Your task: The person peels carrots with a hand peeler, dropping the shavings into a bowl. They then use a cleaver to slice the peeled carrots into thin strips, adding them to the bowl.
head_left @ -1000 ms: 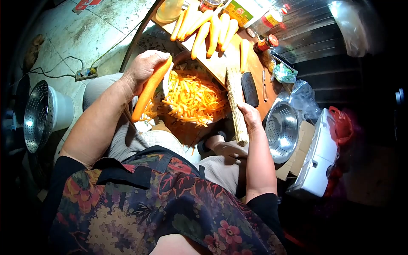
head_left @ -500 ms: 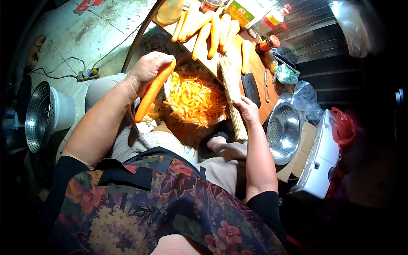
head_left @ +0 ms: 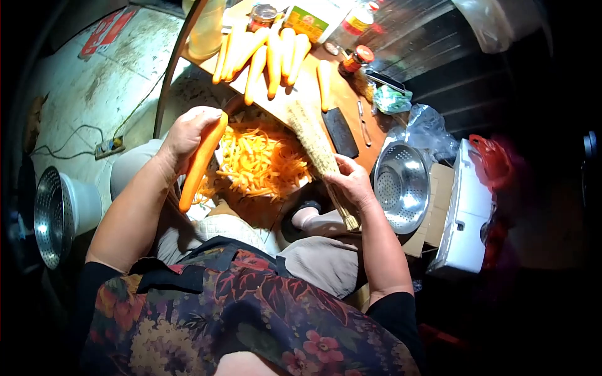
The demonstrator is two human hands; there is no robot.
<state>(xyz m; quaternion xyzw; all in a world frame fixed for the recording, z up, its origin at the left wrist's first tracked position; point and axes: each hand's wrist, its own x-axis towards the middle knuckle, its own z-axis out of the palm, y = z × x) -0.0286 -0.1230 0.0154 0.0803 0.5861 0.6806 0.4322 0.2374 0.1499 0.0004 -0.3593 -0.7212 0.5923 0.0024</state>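
Observation:
My left hand (head_left: 188,138) is closed around the upper part of a long orange carrot (head_left: 202,166), which slants down toward my lap. My right hand (head_left: 351,180) grips a long straw brush (head_left: 310,138), pale and rough, with a bundled stalk end pointing toward me. Between the two hands sits a bowl heaped with orange carrot strips (head_left: 260,160); its rim is mostly hidden. Several whole carrots (head_left: 274,62) lie in a group on the wooden table, and a single carrot (head_left: 324,84) lies apart from them.
On the table (head_left: 343,103) are a dark flat block (head_left: 340,133), a thin metal tool (head_left: 364,122), a red-lidded jar (head_left: 357,59) and bottles. Metal colanders stand at right (head_left: 401,188) and left (head_left: 51,216). A white box (head_left: 461,213) is at far right; a power strip (head_left: 110,147) lies on the floor.
The view has shifted, so the table and floor things appear further left. The straw brush has tilted, its near end swinging toward my lap. Both hands keep their holds.

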